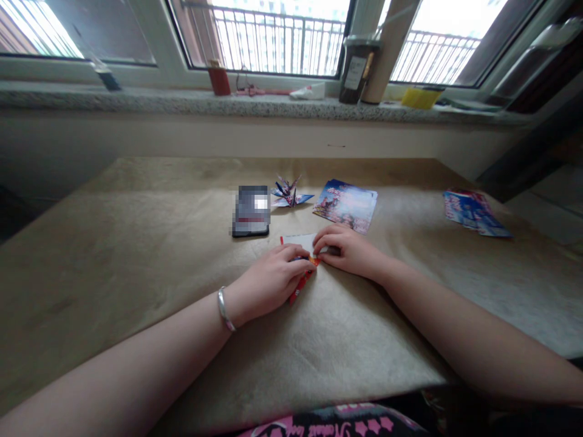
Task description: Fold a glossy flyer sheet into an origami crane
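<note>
A partly folded sheet of origami paper (299, 240) lies on the table in front of me, white on its upper part with red and orange printed parts below. My left hand (268, 276), with a silver bangle at the wrist, covers the lower left of the sheet, fingers closed onto it. From the right, my right hand (348, 250) pinches the paper's edge, its fingertips almost meeting those of the left. Much of the fold is hidden under the fingers. Just beyond stands a folded paper crane (291, 195) in blue and pink.
A phone (250, 211) with a blurred screen lies left of the crane. Right of it is a stack of printed paper sheets (347, 205), and more patterned sheets (476, 212) lie at far right. The windowsill (164, 104) behind holds a dark jar (357, 70) and small items.
</note>
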`<action>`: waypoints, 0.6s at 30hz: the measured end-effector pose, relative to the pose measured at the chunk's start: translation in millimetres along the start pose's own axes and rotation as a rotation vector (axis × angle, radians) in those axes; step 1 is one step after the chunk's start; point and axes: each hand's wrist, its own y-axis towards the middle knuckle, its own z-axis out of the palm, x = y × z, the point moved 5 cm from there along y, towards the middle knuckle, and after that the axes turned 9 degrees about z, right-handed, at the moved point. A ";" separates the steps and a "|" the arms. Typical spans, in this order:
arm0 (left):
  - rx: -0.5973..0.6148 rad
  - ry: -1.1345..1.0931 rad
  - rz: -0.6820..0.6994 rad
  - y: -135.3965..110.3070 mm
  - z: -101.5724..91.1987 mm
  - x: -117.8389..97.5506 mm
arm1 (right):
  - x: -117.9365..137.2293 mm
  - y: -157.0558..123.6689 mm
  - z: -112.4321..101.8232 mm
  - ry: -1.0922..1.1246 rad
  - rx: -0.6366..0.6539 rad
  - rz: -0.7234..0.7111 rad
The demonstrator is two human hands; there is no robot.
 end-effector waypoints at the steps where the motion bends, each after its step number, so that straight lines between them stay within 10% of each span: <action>1: 0.013 -0.005 -0.013 -0.2 -0.7 -1.8 | 0.2 -0.1 0.0 -0.005 0.002 -0.003; 18: 0.078 0.216 0.106 -3.7 -10.9 1.2 | 20.5 -9.8 -10.0 -0.329 0.075 -0.165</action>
